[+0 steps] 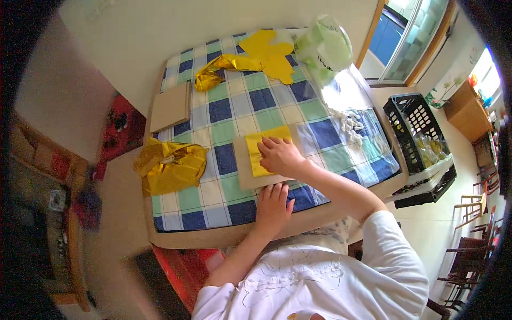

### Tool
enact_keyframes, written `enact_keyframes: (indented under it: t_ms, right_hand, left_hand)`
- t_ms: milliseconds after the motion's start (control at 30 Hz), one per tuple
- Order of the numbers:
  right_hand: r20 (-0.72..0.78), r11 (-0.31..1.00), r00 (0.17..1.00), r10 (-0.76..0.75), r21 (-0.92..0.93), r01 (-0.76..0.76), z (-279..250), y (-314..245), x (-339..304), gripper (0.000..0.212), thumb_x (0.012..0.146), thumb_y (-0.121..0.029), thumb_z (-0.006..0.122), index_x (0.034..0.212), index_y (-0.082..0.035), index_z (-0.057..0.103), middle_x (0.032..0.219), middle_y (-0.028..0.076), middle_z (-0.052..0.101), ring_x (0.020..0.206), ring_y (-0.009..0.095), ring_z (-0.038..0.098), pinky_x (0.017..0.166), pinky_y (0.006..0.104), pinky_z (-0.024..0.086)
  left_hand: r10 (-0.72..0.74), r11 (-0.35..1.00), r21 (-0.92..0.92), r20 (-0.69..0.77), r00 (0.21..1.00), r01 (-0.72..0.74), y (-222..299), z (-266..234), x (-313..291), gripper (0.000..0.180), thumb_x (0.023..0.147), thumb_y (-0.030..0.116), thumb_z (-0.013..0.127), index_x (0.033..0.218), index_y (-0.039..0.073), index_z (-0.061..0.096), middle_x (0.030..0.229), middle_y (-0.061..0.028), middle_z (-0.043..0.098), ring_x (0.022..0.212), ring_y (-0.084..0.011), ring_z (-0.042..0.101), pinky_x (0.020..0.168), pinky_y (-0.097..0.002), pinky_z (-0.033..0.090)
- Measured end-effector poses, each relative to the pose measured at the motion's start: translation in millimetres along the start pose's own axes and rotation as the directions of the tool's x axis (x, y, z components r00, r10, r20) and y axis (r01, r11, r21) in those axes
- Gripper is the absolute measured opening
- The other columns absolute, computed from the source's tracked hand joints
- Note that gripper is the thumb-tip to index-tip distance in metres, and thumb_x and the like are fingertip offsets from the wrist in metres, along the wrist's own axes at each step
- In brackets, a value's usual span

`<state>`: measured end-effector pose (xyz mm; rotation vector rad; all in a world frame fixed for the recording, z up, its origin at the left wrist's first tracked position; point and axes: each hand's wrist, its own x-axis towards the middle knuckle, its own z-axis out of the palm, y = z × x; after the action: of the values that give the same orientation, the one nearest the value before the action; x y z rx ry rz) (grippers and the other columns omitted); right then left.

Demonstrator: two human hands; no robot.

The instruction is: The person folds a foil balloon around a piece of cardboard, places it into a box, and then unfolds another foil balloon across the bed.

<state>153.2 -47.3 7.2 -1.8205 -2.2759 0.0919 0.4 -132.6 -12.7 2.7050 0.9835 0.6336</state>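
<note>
My right hand (281, 158) lies palm down on a yellow square sheet (255, 164), fingers stretched over its surface. Under that sheet is a larger beige flat board or sheet (243, 177), flat on the checked cloth. My left hand (274, 207) rests at the near edge of the beige piece, its fingers apart and fingertips touching that edge. Neither hand grips anything that I can see. Just left of them sits a crumpled shiny gold foil piece (178, 168).
The blue, green and white checked cloth (220, 110) covers the table. Toward its far side lie flat yellow cut-out shapes (272, 56), gold foil (209, 79), beige boards (172, 108) and a pale green plastic bag (324, 47). White cord-like pieces (350, 127) lie right; black crates (410, 114) stand beyond.
</note>
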Motion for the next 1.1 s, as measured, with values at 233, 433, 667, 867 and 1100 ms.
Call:
enact_keyframes:
  t_ms: [233,433,667,867,1100]
  right_hand:
    - [0.036,0.993,0.996,0.081,0.088,-0.084,-17,32,22,0.04,0.08,-0.032,0.062,0.115,-0.014,0.06,0.123,0.012,0.054,0.117,0.03,0.05,0.091,0.051,0.041]
    - [-0.139,0.969,0.977,-0.159,0.167,0.182,-4,45,3,0.052,0.077,-0.034,0.069,0.124,-0.016,0.057,0.133,0.014,0.05,0.123,0.034,0.046,0.098,0.0528,0.037]
    - [-0.093,0.869,0.995,-0.027,0.489,0.069,-50,21,-37,0.042,0.082,-0.024,0.07,0.12,-0.009,0.061,0.128,0.017,0.054,0.12,0.035,0.05,0.101,0.0426,0.04]
    - [-0.108,0.899,0.99,-0.085,0.419,0.123,-58,22,-83,0.04,0.077,-0.017,0.074,0.115,-0.009,0.063,0.119,0.013,0.06,0.112,0.033,0.054,0.096,0.0423,0.042]
    - [-0.107,0.878,0.993,-0.048,0.469,0.092,-39,33,-104,0.026,0.08,-0.022,0.071,0.101,-0.009,0.063,0.11,0.008,0.061,0.105,0.029,0.055,0.092,0.0412,0.042]
  left_hand:
    - [0.037,0.999,-0.006,-0.08,0.996,-0.038,-2,3,2,0.052,0.078,0.027,0.068,0.121,0.003,0.05,0.126,-0.0141,0.05,0.12,-0.0309,0.045,0.101,-0.0452,0.038]
    - [0.018,0.997,-0.068,-0.079,0.997,-0.023,-2,6,4,0.053,0.077,0.025,0.069,0.122,0.005,0.05,0.128,-0.0143,0.049,0.121,-0.0344,0.045,0.101,-0.0483,0.038]
    - [0.017,0.998,-0.064,-0.049,0.999,-0.02,-8,1,9,0.038,0.082,0.019,0.062,0.115,0.004,0.052,0.116,-0.0119,0.055,0.113,-0.0291,0.05,0.095,-0.0437,0.041]
    - [-0.025,0.994,-0.106,-0.019,1.0,0.022,-17,-10,30,0.024,0.084,0.008,0.057,0.108,0.005,0.055,0.095,-0.0101,0.06,0.094,-0.0278,0.058,0.082,-0.0385,0.048]
    - [0.0,0.947,-0.321,-0.023,1.0,-0.007,-25,-32,40,0.032,0.075,0.005,0.07,0.105,0.007,0.058,0.095,-0.0085,0.059,0.096,-0.0271,0.057,0.083,-0.0384,0.048]
